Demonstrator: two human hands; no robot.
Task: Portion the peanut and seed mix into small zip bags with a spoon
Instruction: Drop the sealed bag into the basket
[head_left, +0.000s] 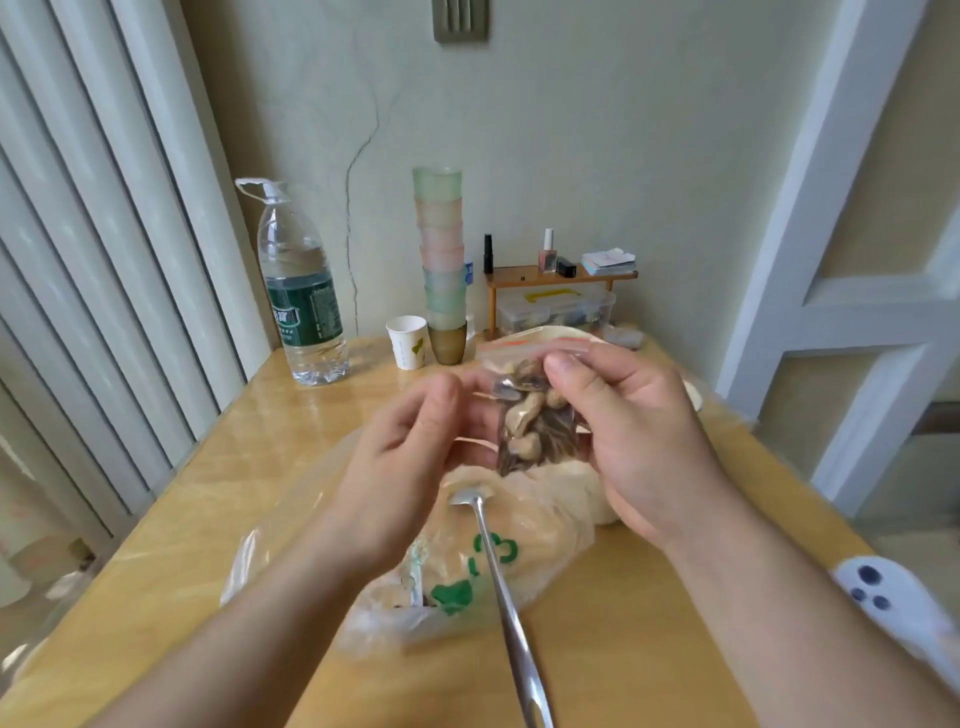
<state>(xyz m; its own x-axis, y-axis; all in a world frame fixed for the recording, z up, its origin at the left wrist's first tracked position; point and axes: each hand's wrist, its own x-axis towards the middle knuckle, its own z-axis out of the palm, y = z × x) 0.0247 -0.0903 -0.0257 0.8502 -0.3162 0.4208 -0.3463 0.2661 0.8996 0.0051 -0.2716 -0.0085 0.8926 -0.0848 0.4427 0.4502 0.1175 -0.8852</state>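
Above the tabletop (649, 597), 1 small zip bag (535, 415) w/ peanut and seed mix is pinched by right hand (639, 431); left hand (410, 457) pinches its other edge. Filled, seal probably next. Spoon (498, 566) rests on big mix bag (467, 561) below; more bags likely left.

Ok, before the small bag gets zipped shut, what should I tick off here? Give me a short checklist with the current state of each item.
1. Small zip bag holds a portion of peanuts and seeds: ok.
2. Bag held off the table: ok, right hand pinches its upper part.
3. Left hand gripping the bag too: cannot tell, its fingers sit at the bag's left edge, contact blurred.
4. Zip strip closed: cannot tell, the red strip at the top is blurred.
5. Spoon put down: ok, it rests on the large plastic bag, in neither hand.
6. No spilled mix on the table: ok, none visible.
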